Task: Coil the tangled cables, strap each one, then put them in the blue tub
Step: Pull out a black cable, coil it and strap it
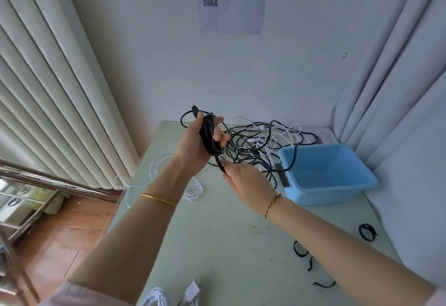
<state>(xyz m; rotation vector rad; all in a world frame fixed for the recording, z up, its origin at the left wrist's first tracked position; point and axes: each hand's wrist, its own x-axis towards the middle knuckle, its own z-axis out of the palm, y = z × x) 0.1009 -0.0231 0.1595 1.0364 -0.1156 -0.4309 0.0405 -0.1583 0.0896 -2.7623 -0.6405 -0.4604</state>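
- The thick black rubber cable (209, 136) is being held up above the far left part of the pale green table (205, 233), several loops already gathered into a coil.
- The left hand (195, 143) is carrying that coil, its grip closed around the bunched loops with the thumb over them.
- The right hand (246, 181) is meeting the cable's trailing strand just below the coil. Its fingers are turned away, so I cannot tell whether its grip is closed on the strand.
- The strand is running back into the tangled heap of thin black and white cables (260, 141) on the far side of the table. Pulling the next loop hard would likely be tightening knots or dragging the heap.
- One black lead is hanging over the rim of the blue plastic rectangular tub (325, 194) on the right, so a tug could be shifting the tub.
- The black fabric straps (366, 232) are lying near right, well apart. Reaching for one could be loosening the coil.
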